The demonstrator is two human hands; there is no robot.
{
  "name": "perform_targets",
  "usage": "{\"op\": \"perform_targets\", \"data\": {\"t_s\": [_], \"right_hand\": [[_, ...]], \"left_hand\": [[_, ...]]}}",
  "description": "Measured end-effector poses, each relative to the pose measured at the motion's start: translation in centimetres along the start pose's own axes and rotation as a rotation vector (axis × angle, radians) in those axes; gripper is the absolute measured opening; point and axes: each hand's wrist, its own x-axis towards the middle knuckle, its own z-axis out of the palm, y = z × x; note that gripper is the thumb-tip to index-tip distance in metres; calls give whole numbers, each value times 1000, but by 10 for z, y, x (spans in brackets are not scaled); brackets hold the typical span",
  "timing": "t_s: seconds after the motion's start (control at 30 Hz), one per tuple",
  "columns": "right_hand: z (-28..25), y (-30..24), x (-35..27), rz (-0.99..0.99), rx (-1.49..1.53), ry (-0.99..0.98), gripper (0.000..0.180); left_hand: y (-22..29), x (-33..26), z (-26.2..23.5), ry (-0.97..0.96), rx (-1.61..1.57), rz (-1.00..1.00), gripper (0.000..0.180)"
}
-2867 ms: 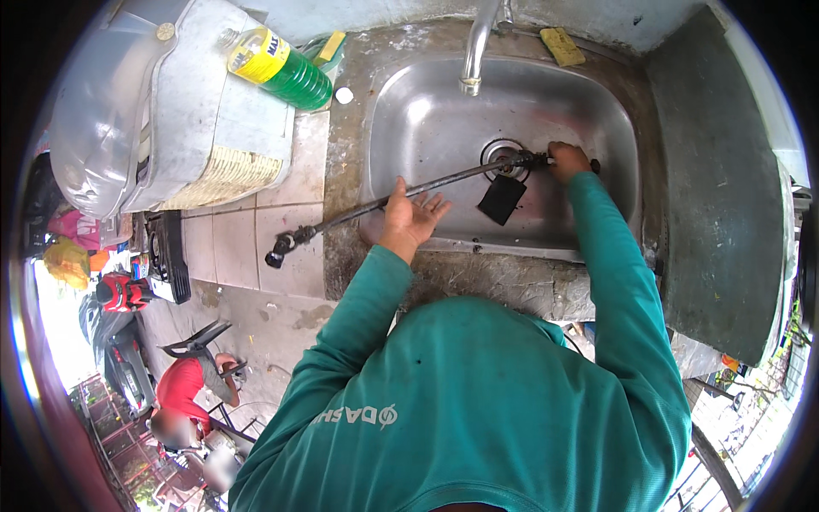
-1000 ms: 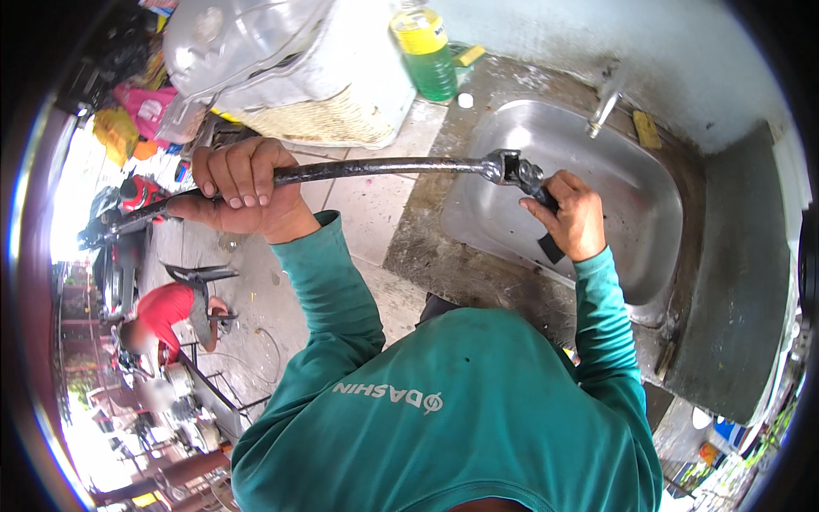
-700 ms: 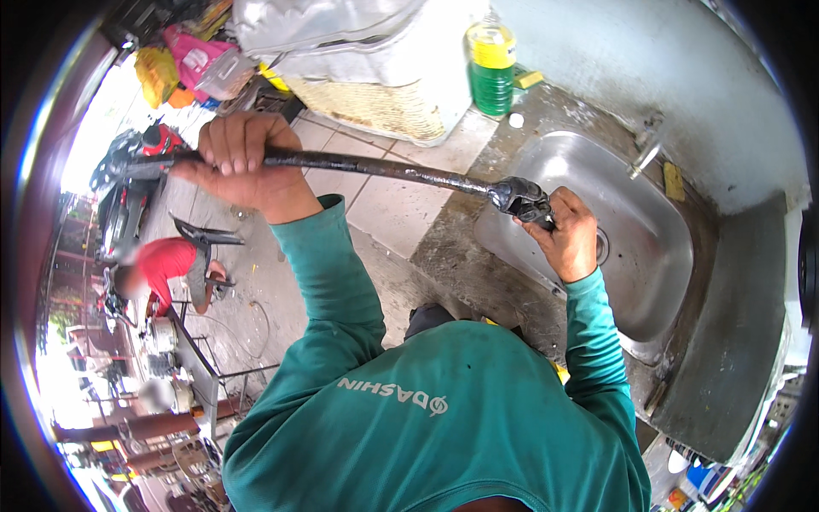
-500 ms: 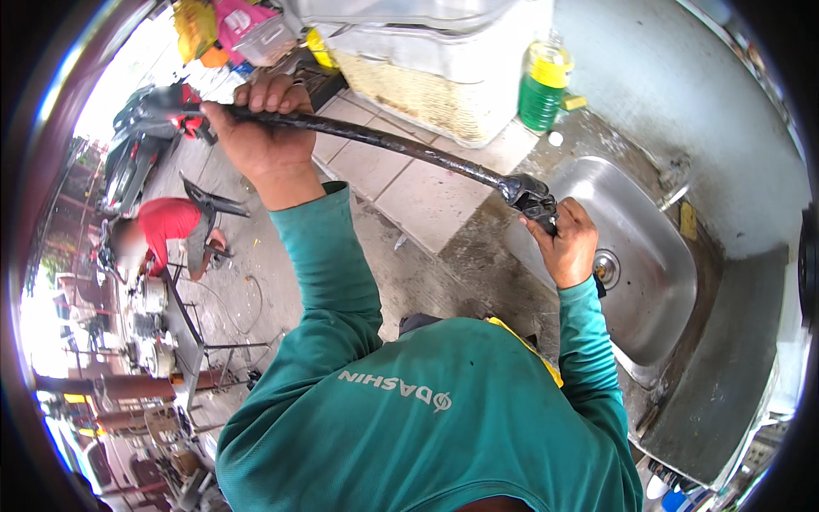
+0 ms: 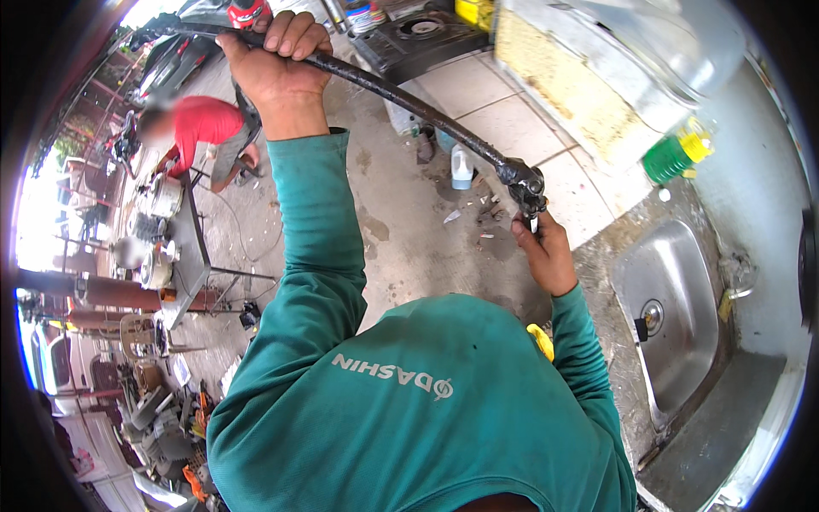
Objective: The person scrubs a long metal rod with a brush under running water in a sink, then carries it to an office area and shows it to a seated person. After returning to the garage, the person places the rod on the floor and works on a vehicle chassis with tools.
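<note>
A long black metal shaft (image 5: 409, 107) with a jointed, knuckle-like end (image 5: 525, 183) slants across in front of me. My left hand (image 5: 286, 81) is closed around its upper part, fingers wrapped over the bar and thumb along it. The far left end carries another dark fitting, partly blurred at the picture's rim. At the lower right end, my right hand (image 5: 548, 256) pinches the jointed end between thumb and fingers; part of that grip is hidden. The shaft hangs in the air over the floor and the tiled ledge (image 5: 473, 90), left of the steel sink (image 5: 627, 299).
A green bottle with a yellow top (image 5: 674, 158) stands beyond the sink, beside a large whitish container (image 5: 589, 77). A black stove (image 5: 422, 38) is at the back. A white bottle (image 5: 461, 168) is by the ledge. Leftward, a person in red (image 5: 205, 128) bends near a table (image 5: 183, 247).
My view has turned left, so the sink and container sit farther right. Both hands have carried the shaft away from the sink's edge, still gripping it.
</note>
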Motion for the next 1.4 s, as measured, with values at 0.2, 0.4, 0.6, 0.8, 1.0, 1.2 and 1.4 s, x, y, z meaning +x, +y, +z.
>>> {"op": "perform_targets", "data": {"t_s": [0.2,0.4,0.6,0.8,1.0,1.2,1.4], "right_hand": [[85,7,61,0,-177,-92,41],[154,38,108,-166,90,-345,29],[240,100,170,-203,-423,-448,66],[295,341,208,298,-437,-556,68],[292,364,275,714,-626,-835,61],[337,325,458,525,-563,-738,54],[434,234,670,276,-428,-559,48]], "left_hand": [[76,-16,-40,0,151,144,59],[118,-22,-80,110,164,62,69],[126,-26,-157,582,529,190,62],[142,8,-297,795,764,207,47],[197,66,-396,934,1027,163,34],[260,144,-481,990,1267,152,35],[333,212,-573,995,1056,124,49]]}}
